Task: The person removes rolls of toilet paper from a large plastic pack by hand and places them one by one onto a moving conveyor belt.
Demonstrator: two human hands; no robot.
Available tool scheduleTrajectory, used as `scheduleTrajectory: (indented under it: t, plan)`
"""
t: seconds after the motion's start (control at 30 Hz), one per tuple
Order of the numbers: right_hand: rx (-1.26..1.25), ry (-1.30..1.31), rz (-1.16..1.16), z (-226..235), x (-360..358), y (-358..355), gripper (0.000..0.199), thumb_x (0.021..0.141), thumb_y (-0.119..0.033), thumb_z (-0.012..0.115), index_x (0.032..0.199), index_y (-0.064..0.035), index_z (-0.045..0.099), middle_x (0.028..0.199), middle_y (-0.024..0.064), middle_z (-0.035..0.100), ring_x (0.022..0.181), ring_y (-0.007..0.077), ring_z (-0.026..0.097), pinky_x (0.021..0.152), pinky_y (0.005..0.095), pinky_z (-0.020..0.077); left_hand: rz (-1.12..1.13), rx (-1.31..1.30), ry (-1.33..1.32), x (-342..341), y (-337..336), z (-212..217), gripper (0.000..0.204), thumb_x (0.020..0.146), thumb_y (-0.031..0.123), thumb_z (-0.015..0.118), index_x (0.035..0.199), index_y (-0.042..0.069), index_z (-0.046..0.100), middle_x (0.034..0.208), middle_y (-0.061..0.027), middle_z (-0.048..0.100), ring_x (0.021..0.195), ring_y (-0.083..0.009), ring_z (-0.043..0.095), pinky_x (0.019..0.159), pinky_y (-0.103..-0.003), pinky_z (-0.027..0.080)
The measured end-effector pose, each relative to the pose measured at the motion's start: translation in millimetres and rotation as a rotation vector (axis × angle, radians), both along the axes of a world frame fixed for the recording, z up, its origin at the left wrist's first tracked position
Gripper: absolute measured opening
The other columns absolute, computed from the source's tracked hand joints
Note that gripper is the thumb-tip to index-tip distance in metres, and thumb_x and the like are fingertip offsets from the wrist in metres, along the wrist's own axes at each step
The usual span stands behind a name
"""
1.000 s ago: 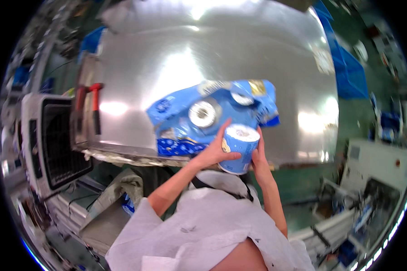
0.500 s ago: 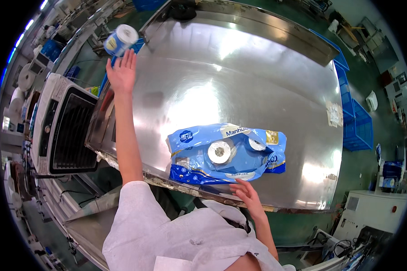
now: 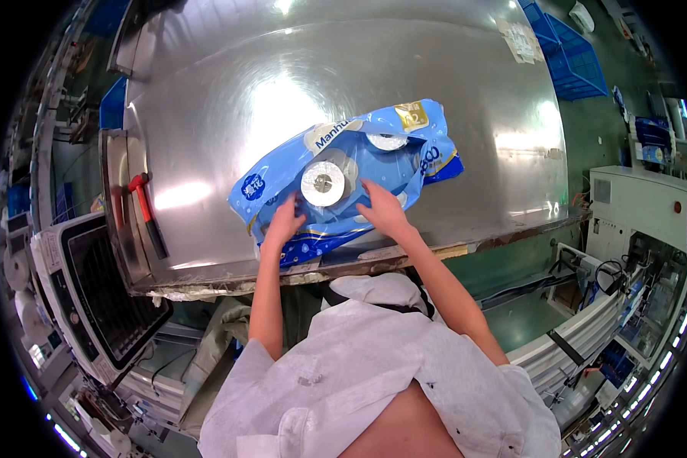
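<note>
At the near edge of the steel table [image 3: 229,99], I now have both hands back on the blue plastic pack [image 3: 343,179] of tissue rolls. Half a second ago my left arm was stretched far out to the left corner with a single roll in it, and only the right hand rested by the pack; that roll is no longer in my grasp and I cannot see where it ended up. The left hand [image 3: 284,223] now lies on the near left part of the pack, fingers bent and pressing into the film, though I cannot tell whether it pinches the wrapper or only rests there. The right hand [image 3: 382,208] sits just right of it, fingers spread flat over the wrapper beside the exposed roll [image 3: 324,182] whose white end and dark core face up at me. A second roll end [image 3: 387,141] shows farther in, toward the pack's far right. The pack lies slanted, its near corner touching the table's front lip. I judge that one roll has been carried off and my hands have returned for the next. A red-handled tool [image 3: 146,214] lies well apart at the table's left edge, and a grey machine [image 3: 91,298] with a dark panel stands below it.
</note>
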State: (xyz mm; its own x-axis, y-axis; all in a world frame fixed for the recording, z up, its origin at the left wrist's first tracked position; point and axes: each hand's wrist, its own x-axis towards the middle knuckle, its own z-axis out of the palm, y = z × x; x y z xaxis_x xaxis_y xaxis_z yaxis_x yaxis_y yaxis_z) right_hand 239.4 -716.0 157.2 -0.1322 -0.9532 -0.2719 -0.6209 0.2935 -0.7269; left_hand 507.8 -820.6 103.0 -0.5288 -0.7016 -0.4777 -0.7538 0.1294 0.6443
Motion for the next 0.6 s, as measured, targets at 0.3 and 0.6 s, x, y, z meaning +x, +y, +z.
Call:
scheduleTrajectory:
  t: [0.3, 0.6]
  plan:
    - [-0.057, -0.336, -0.026, -21, 0, -36, 0.105, 0.066, -0.026, 0.088, 0.153, -0.011, 0.031, 0.141, 0.0213, 0.051, 0.13, 0.0356, 0.051, 0.105, 0.0417, 0.0428, -0.128, -0.04, 0.324, -62, -43, 40, 0.106, 0.059, 0.022, 0.092, 0.147, 0.003, 0.035, 0.146, -0.0196, 0.045, 0.135, -0.0359, 0.044, 0.114, -0.042, 0.036]
    - [-0.152, -0.854, -0.158, 110, -33, 37, 0.132, 0.059, -0.019, 0.095, 0.16, -0.0142, 0.011, 0.156, 0.0119, 0.032, 0.144, 0.026, 0.031, 0.119, 0.0413, 0.0246, -0.156, -0.027, 0.582, -101, 19, 166, 0.096, 0.062, 0.034, 0.092, 0.139, 0.005, 0.044, 0.135, -0.0156, 0.051, 0.121, -0.0315, 0.054, 0.099, -0.039, 0.047]
